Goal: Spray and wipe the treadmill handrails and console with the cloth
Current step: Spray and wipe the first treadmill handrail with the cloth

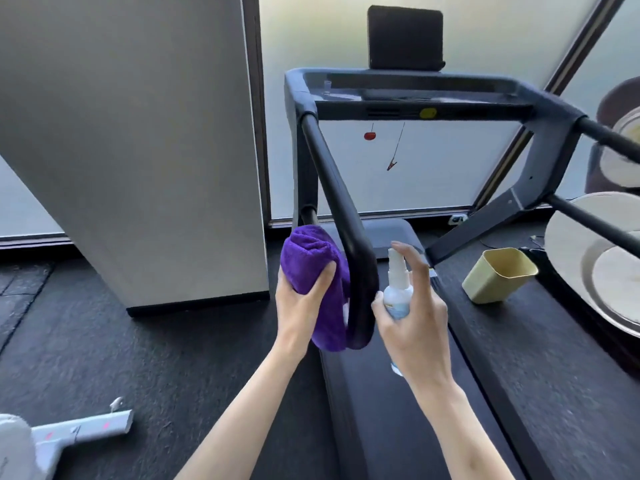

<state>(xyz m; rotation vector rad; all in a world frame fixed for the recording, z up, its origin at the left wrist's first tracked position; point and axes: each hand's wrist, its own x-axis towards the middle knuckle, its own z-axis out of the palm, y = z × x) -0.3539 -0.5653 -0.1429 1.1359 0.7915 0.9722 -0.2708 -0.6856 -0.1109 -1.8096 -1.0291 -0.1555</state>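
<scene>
My left hand point(300, 308) grips a bunched purple cloth point(313, 265) against the outer side of the treadmill's left handrail point(341, 209), near its lower curved end. My right hand point(414, 320) holds a small white spray bottle point(397, 289) upright just right of that rail, with the index finger over the nozzle top. The console point(408, 90) spans the top of the frame, with a dark screen point(405, 38) above it. The right handrail point(609, 136) runs off to the right edge.
A pale green cup point(498, 275) lies tilted on the treadmill's right side. Round white plates point(568, 237) and a dark chair sit at the right. A grey panel point(138, 150) stands to the left. A red safety key point(370, 135) and a clip hang under the console. A white device point(83, 431) lies on the floor.
</scene>
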